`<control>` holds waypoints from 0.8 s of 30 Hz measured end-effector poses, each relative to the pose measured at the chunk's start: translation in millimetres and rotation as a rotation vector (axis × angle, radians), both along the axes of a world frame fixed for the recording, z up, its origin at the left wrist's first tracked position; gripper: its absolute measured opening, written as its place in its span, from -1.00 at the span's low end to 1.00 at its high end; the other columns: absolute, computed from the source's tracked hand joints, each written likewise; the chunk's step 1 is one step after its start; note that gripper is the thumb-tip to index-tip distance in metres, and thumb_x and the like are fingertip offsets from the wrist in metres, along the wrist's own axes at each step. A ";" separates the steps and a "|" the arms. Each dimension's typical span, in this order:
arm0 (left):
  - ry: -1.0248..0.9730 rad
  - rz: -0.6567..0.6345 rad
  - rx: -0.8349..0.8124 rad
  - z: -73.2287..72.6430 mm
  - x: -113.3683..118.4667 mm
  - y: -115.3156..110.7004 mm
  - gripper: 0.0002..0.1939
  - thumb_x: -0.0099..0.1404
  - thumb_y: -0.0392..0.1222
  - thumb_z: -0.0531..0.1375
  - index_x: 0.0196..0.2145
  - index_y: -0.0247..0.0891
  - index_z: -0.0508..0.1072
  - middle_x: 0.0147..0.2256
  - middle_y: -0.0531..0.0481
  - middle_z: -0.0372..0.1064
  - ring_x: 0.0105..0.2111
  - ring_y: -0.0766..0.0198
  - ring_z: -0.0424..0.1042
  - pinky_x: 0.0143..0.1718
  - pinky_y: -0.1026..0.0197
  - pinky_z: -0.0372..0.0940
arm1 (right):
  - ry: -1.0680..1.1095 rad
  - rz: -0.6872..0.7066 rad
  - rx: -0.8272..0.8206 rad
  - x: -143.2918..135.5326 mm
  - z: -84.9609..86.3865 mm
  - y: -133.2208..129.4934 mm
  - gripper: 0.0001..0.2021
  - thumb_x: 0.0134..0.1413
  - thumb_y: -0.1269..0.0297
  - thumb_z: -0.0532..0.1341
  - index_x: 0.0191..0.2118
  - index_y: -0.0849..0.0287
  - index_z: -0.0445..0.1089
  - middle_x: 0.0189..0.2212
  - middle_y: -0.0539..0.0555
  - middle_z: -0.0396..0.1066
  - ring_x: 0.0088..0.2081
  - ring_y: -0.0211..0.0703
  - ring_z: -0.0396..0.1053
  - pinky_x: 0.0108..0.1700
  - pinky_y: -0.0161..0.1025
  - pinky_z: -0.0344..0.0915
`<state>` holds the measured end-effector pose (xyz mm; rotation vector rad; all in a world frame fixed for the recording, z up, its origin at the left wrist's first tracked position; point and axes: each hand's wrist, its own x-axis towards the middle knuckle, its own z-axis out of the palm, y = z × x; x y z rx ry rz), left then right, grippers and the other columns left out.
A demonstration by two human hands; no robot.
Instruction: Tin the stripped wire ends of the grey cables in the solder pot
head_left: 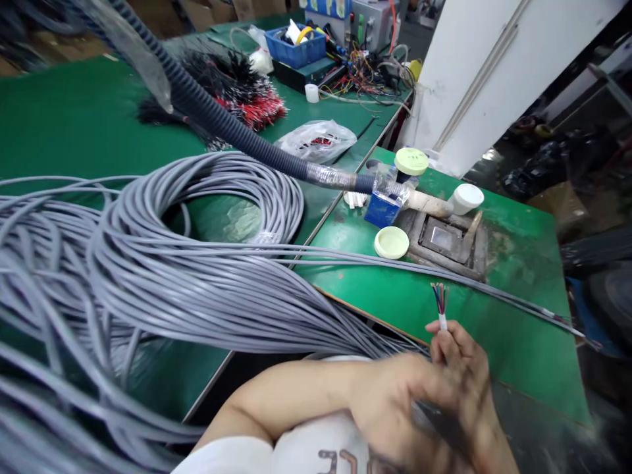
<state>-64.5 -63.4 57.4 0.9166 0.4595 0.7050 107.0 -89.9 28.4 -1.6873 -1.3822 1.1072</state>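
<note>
My right hand (459,359) pinches the end of a grey cable, where a white sleeve (442,322) and fanned coloured wires (438,297) stick up above the fingertips. Close beside it, my left hand (399,401) reaches across from the left, blurred; its lower fingers are hidden, so what it holds cannot be made out. A large coil of grey cable (212,289) lies on the green table to the left. Several cables (375,259) run from it across the smaller green table, beyond my hands.
A solder pot (447,240) sits beyond my hands, with a pale green lid (392,242), a white jar (467,197) and a blue box (382,209) around it. A corrugated hose (237,135) hangs over the coil. Black and red wires (237,92) lie behind.
</note>
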 end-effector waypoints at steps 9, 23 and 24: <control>0.164 0.398 0.007 -32.2 8.7 31.0 -0.73 0.13 -0.05 0.32 -0.45 -0.32 0.43 -0.52 0.02 0.43 -0.50 0.35 0.34 -0.38 0.29 0.24 | -0.047 0.125 0.040 -8.1 -0.5 -1.2 -0.76 0.25 0.12 0.04 -0.28 0.15 0.35 -0.66 -0.11 0.14 -0.64 -0.34 0.08 -0.58 -0.37 0.05; 0.249 0.711 0.160 -46.7 16.6 23.5 -0.85 0.17 -0.18 0.29 -0.51 -0.28 0.52 -0.49 0.00 0.44 -0.41 0.31 0.36 -0.29 0.26 0.26 | 0.043 0.072 0.063 -20.1 -3.6 0.7 -0.75 0.29 0.13 0.03 -0.25 0.18 0.32 -0.68 -0.14 0.11 -0.65 -0.37 0.05 -0.58 -0.37 0.03; 0.245 0.745 0.175 -47.2 17.4 22.8 -0.87 0.16 -0.19 0.30 -0.49 -0.28 0.51 -0.48 0.01 0.44 -0.41 0.31 0.36 -0.27 0.27 0.26 | 0.045 0.074 0.059 -21.1 -3.2 0.9 -0.75 0.29 0.13 0.03 -0.25 0.18 0.32 -0.68 -0.14 0.10 -0.65 -0.37 0.05 -0.58 -0.37 0.03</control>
